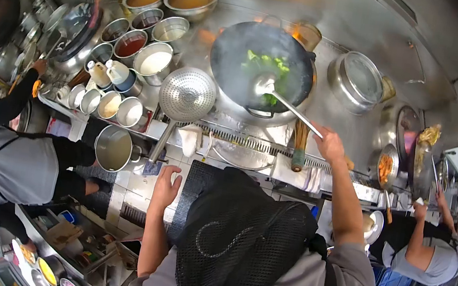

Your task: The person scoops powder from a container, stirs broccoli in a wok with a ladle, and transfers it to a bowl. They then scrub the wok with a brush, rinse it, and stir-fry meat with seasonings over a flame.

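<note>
My right hand (328, 143) is wrapped round the handle of a long metal ladle (293, 110). The ladle's bowl sits in a large black wok (228, 75), among chopped green vegetables (273, 64). Steam rises from the wok and blurs part of its contents. My left hand (165, 188) is raised at the left of my body, fingers apart, holding nothing. Just beyond it, the handle of a perforated strainer (187, 95) points my way; the strainer lies at the wok's left. A metal saucepan (113, 148) is also near this hand.
Steel bowls of sauces and seasonings (155, 61) crowd the left of the stove. A lidded steel pot (356, 82) stands right of the wok, and a bamboo brush (299, 147) lies below it. Co-workers work at the left (14, 152) and right (425, 255).
</note>
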A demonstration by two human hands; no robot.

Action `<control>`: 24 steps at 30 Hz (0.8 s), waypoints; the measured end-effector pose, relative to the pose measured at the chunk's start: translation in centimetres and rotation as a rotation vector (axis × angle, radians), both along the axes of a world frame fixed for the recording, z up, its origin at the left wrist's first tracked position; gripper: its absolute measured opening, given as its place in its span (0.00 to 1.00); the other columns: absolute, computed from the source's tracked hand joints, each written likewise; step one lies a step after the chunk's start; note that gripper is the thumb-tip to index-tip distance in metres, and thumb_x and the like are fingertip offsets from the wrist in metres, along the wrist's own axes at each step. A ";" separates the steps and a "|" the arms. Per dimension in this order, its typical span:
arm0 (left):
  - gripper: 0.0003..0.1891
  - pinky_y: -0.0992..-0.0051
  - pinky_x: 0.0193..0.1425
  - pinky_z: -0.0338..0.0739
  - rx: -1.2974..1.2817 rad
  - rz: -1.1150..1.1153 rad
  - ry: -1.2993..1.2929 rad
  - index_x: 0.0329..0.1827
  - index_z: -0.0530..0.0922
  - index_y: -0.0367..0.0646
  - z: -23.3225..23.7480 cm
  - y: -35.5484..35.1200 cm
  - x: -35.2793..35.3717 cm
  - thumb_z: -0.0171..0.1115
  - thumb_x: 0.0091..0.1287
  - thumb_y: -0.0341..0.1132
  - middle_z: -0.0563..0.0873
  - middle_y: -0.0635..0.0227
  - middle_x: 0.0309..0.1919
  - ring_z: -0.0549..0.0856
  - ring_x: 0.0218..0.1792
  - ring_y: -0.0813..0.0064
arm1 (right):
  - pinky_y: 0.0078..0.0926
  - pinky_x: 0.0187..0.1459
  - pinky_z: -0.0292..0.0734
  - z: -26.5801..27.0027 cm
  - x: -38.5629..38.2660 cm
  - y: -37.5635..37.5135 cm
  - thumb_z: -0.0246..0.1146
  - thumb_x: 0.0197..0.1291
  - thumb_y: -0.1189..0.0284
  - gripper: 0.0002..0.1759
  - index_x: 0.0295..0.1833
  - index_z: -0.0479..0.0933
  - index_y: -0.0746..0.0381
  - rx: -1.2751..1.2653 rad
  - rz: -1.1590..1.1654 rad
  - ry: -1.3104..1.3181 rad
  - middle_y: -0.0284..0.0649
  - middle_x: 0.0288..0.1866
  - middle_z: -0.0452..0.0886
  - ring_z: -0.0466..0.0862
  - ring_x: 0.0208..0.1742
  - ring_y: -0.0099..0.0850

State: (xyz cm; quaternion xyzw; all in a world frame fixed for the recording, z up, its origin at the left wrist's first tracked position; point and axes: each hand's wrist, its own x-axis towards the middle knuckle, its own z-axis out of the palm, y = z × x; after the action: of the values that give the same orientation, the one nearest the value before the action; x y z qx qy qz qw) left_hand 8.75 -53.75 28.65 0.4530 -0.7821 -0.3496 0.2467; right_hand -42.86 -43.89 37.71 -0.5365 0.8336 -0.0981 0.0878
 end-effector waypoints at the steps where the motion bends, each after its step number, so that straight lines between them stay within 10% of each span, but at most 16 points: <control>1: 0.12 0.60 0.51 0.81 -0.010 -0.012 0.009 0.50 0.75 0.40 -0.1 -0.2 -0.2 0.64 0.65 0.27 0.81 0.58 0.49 0.82 0.52 0.56 | 0.47 0.54 0.79 0.4 -0.2 0.7 0.62 0.65 0.67 0.27 0.69 0.73 0.37 0.004 -0.011 -0.002 0.41 0.55 0.83 0.84 0.49 0.51; 17: 0.13 0.60 0.47 0.80 0.070 -0.045 -0.006 0.50 0.77 0.40 -3.3 1.5 -0.4 0.65 0.64 0.28 0.82 0.57 0.47 0.83 0.48 0.56 | 0.45 0.43 0.83 16.3 2.8 5.4 0.65 0.60 0.72 0.22 0.61 0.80 0.48 0.145 -0.049 0.288 0.49 0.45 0.84 0.85 0.42 0.52; 24: 0.12 0.63 0.52 0.79 0.068 0.042 0.018 0.48 0.78 0.37 -2.8 1.8 -0.9 0.65 0.64 0.28 0.83 0.54 0.44 0.83 0.47 0.54 | 0.50 0.50 0.80 -0.4 -2.3 -1.1 0.63 0.63 0.69 0.29 0.71 0.71 0.45 0.049 -0.039 0.110 0.55 0.45 0.84 0.84 0.47 0.55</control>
State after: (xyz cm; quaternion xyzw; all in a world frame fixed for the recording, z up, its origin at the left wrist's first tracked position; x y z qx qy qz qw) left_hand 7.82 -51.98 25.90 0.4742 -0.7578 -0.3748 0.2456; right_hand -45.16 -44.99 37.34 -0.5226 0.8495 -0.0499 0.0531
